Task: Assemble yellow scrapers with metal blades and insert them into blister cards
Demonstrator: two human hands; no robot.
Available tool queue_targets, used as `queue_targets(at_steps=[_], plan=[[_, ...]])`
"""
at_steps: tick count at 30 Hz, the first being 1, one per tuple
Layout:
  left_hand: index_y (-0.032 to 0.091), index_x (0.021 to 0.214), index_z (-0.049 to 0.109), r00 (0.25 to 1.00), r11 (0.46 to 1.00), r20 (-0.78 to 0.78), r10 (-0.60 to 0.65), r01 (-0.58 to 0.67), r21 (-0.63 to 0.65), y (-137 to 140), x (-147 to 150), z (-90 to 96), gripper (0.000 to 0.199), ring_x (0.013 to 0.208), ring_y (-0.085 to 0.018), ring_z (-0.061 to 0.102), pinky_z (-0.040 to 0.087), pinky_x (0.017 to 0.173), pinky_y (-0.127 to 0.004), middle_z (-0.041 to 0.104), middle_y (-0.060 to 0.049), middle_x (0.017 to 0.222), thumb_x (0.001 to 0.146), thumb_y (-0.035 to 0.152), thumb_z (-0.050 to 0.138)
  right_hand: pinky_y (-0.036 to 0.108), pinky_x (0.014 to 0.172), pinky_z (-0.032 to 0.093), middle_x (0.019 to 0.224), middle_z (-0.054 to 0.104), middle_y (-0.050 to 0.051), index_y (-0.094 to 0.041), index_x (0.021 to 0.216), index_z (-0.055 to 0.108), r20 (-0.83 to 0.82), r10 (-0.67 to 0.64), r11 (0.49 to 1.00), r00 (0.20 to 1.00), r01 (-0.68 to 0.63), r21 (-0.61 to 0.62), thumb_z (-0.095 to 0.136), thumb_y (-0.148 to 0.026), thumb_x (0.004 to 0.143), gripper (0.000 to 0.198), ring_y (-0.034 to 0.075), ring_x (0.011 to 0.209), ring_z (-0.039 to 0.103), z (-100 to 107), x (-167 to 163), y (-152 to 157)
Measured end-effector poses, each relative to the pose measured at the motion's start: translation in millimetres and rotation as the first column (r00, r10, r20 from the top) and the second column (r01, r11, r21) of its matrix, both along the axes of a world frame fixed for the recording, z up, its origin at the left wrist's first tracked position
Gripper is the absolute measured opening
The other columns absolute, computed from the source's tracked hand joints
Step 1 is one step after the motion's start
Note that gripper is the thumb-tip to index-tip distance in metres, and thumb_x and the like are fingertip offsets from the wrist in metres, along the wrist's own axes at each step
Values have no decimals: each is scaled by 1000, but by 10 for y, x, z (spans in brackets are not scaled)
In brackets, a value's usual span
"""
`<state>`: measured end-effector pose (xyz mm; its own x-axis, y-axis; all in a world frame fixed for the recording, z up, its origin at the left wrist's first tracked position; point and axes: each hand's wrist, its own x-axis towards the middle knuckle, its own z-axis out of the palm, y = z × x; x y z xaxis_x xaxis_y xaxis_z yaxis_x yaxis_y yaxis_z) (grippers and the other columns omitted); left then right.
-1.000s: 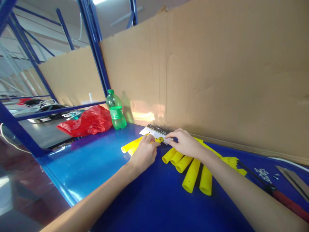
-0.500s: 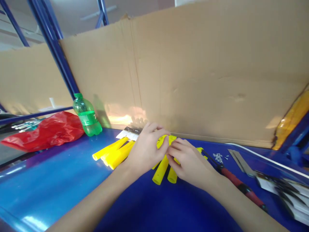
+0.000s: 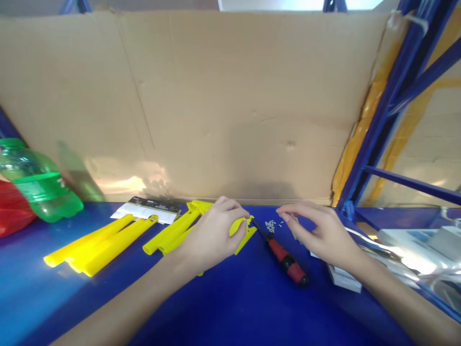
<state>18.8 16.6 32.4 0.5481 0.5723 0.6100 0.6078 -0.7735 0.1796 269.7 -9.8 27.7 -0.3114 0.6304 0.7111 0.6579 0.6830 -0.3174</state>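
My left hand [image 3: 216, 228] is closed around a yellow plastic part [image 3: 245, 236], pinching its top between thumb and forefinger; much of the part is hidden behind the hand. To the right, my right hand [image 3: 320, 230] is raised over the table, thumb and forefinger close together. Whether a tiny thing sits between those fingertips cannot be made out. Between the hands lies a red and black screwdriver [image 3: 288, 262], its shaft pointing toward the yellow part. Near the right fingertips is a small pile of silvery screws [image 3: 269, 226], with a few loose ones beside it.
Several yellow tubular handles [image 3: 108, 245] lie on the blue table [image 3: 230, 312] at left, before a black and white packet [image 3: 154, 210]. A green bottle [image 3: 43, 187] and red bag [image 3: 14, 209] stand far left. Cardboard [image 3: 216, 105] walls the back; white packages [image 3: 345, 278] lie right.
My right hand has left the yellow part and moved right, past the screws. My left hand keeps hold of the part. The view has swung to the right.
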Motion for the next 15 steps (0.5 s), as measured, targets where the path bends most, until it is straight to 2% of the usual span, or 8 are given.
queue_targets(at_steps=[3, 6, 8, 10, 12, 15], plan=[[17, 101, 76, 998, 999, -59, -23, 20, -49, -2, 141, -91, 21, 103, -25, 63, 54, 93, -39, 73, -9, 102, 97, 18, 56, 28, 55, 46, 64, 65, -2, -20, 99, 74, -83, -135, 990, 987, 131, -50, 56, -31, 99, 21, 16, 56, 59, -3, 217, -67], [17, 104, 77, 991, 999, -128, -29, 23, -47, -48, 212, -227, 25, 104, -27, 62, 55, 94, -43, 73, -11, 104, 97, 17, 52, 28, 49, 39, 54, 56, -3, -22, 83, 73, -6, -203, 969, 979, 200, -143, 51, -40, 101, 34, 16, 50, 52, -19, 370, -98], [16, 107, 77, 986, 999, -165, -28, 22, -37, -93, 217, -320, 28, 105, -28, 63, 55, 96, -45, 73, -11, 105, 98, 17, 50, 29, 52, 41, 60, 64, -1, -22, 81, 74, 88, -215, 958, 973, 227, -174, 50, -39, 100, 35, 17, 54, 58, -31, 445, -77], [17, 113, 75, 975, 999, -218, -35, 25, -47, -138, 198, -398, 30, 110, -29, 63, 54, 100, -47, 73, -11, 109, 99, 17, 49, 30, 60, 46, 72, 73, 1, -22, 99, 76, 147, -245, 947, 958, 269, -173, 52, -30, 96, 26, 19, 62, 65, -61, 505, -36], [17, 117, 74, 956, 996, -286, -65, 46, -71, -176, 175, -452, 31, 115, -29, 63, 52, 105, -47, 73, -11, 117, 100, 18, 48, 31, 69, 50, 89, 80, 4, -22, 111, 76, 230, -251, 936, 940, 296, -189, 53, -21, 92, 29, 22, 75, 72, -113, 543, 1], [17, 118, 75, 934, 995, -349, -77, 52, -80, -211, 161, -492, 33, 120, -29, 62, 49, 110, -48, 73, -12, 122, 101, 19, 47, 31, 80, 53, 104, 81, 6, -25, 107, 78, 363, -217, 930, 906, 305, -207, 57, -17, 90, 28, 25, 93, 74, -201, 543, 11]])
